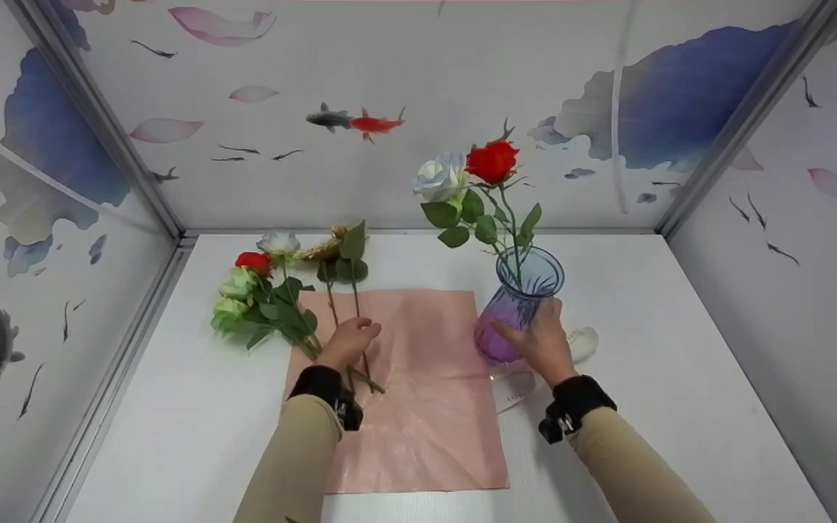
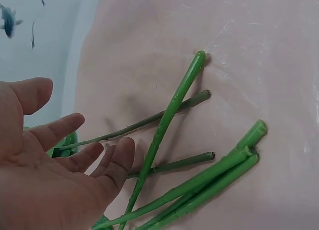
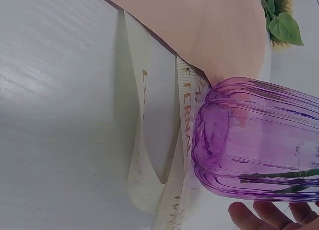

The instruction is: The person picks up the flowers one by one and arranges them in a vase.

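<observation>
My right hand (image 1: 546,341) grips a ribbed glass vase (image 1: 497,327), blue at the rim and purple below, with the thumb in front. In the right wrist view its fingertips (image 3: 241,217) lie along the vase's side. Out of the vase rise a red rose (image 1: 491,161) and a pale blue-white rose (image 1: 439,179). Over the pink paper, my left hand (image 1: 349,341) hovers by loose flower stems. The left wrist view shows its fingers loosely spread beside several green stems (image 2: 167,115), holding none.
Pink wrapping paper (image 1: 418,436) lies flat on the white table (image 1: 680,436). At its left are green-white roses (image 1: 233,298), another red rose (image 1: 253,263) and a white rose (image 1: 279,244). A sunflower (image 1: 324,249) lies behind. Lettered cream ribbon (image 3: 142,175) loops near the vase's base. Printed walls enclose the table.
</observation>
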Demonstrator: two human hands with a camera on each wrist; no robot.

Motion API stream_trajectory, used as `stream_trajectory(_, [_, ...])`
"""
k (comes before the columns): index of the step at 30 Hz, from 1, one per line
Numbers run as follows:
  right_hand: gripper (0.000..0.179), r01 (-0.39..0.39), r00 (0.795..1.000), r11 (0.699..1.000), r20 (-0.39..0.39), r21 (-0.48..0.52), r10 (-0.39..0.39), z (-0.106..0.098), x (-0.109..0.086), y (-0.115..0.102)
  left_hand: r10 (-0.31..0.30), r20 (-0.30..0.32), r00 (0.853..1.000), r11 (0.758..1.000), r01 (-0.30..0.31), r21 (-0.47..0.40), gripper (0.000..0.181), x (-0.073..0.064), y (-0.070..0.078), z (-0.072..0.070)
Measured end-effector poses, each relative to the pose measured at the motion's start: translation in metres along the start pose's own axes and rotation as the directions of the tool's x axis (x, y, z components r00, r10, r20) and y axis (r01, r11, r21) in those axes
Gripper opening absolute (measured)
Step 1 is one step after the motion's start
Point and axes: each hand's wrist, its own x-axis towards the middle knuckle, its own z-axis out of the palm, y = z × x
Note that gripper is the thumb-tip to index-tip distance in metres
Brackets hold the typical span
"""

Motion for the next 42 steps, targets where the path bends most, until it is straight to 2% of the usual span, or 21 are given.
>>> stream_trajectory(7, [0.115,-0.002,1.0,1.0,-0.002,0.0,0.002,0.002,0.0,-0.001,-0.061,0.01,0.998,0.987,0.059,0.152,0.062,0.004,-0.002,0.001])
stream_trajectory(15, [0.113,0.023,1.0,1.0,-0.02,-0.017,-0.023,0.001,0.001,0.0,-0.044,-0.018,0.999,0.956,0.047,0.289,0.057,0.001,0.002,0.0])
stream_trajectory(24, [0.114,0.023,0.999,0.999,-0.025,-0.024,-0.023,0.002,0.001,0.001,-0.046,-0.036,0.998,0.897,0.057,0.438,0.046,0.004,0.008,0.003])
stream_trajectory(27, [0.115,0.017,1.0,1.0,-0.02,-0.025,-0.018,0.002,0.002,0.002,-0.051,-0.039,0.998,0.893,0.063,0.446,0.049,0.005,0.009,0.004])
stream_trajectory(33, [0.114,0.025,0.999,0.999,-0.024,-0.024,-0.026,0.003,0.001,0.002,-0.033,-0.038,0.999,0.918,0.045,0.394,0.048,0.003,0.013,0.003])
stream_trajectory(36, [0.114,0.021,0.999,1.0,-0.026,-0.016,-0.021,0.002,0.0,0.002,-0.028,-0.015,0.999,0.915,0.032,0.403,0.049,0.0,0.015,0.004])
stream_trajectory(42, [0.115,0.022,1.0,1.0,-0.021,0.0,-0.022,0.003,0.001,0.003,-0.1,-0.012,0.995,0.9,0.096,0.426,0.054,-0.004,0.016,0.01])
